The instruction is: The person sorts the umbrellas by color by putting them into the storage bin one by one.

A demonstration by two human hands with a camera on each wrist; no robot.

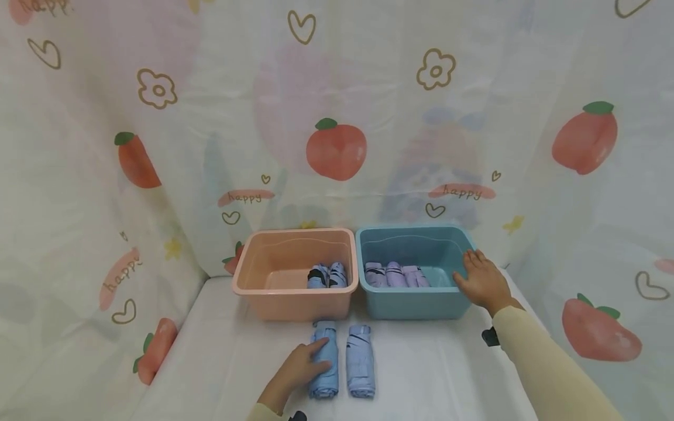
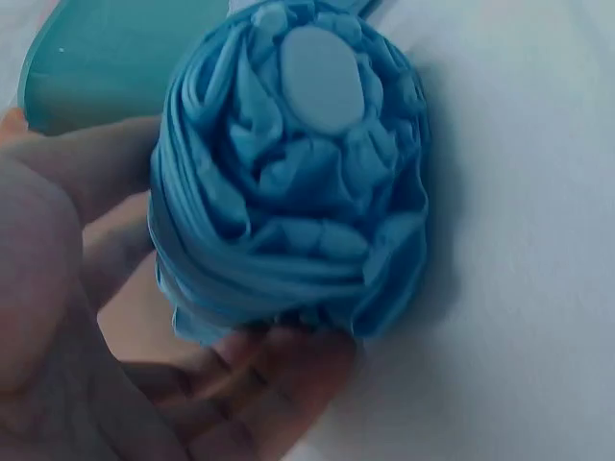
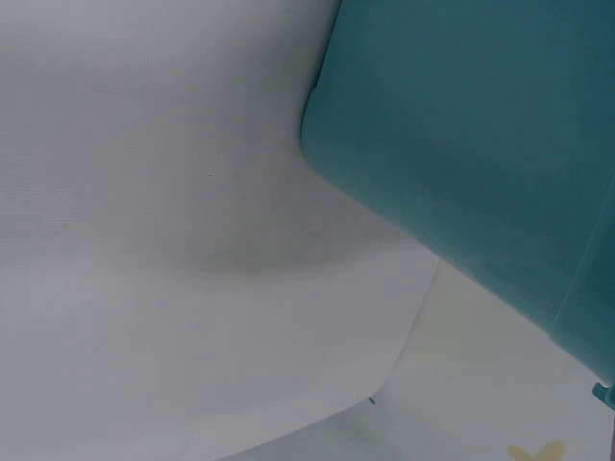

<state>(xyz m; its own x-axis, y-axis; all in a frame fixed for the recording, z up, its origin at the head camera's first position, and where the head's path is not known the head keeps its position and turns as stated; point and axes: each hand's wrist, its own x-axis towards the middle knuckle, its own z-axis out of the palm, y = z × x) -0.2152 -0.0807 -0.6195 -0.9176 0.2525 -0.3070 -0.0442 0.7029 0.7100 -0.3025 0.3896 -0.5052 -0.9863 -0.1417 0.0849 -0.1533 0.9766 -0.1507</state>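
Observation:
My left hand (image 1: 301, 369) holds a blue folded umbrella (image 1: 325, 365) lying on the white table, with fingers around its sides. The left wrist view gives a close look at the umbrella's gathered fabric end (image 2: 307, 202) and its pale oval cap (image 2: 324, 81). Just right of it lies a second, paler blue folded umbrella (image 1: 360, 365), untouched. My right hand (image 1: 485, 282) rests on the right rim of the blue bin (image 1: 416, 304), fingers extended. The right wrist view has that bin's outer wall (image 3: 461, 144) but not the hand.
A peach bin (image 1: 297, 305) stands left of the blue one and contains two blue patterned rolled bundles (image 1: 327, 276). Several lilac rolled bundles (image 1: 395, 275) sit inside the blue bin. Behind both hangs a printed curtain (image 1: 337, 88), which also runs along the sides of the table (image 1: 221, 362).

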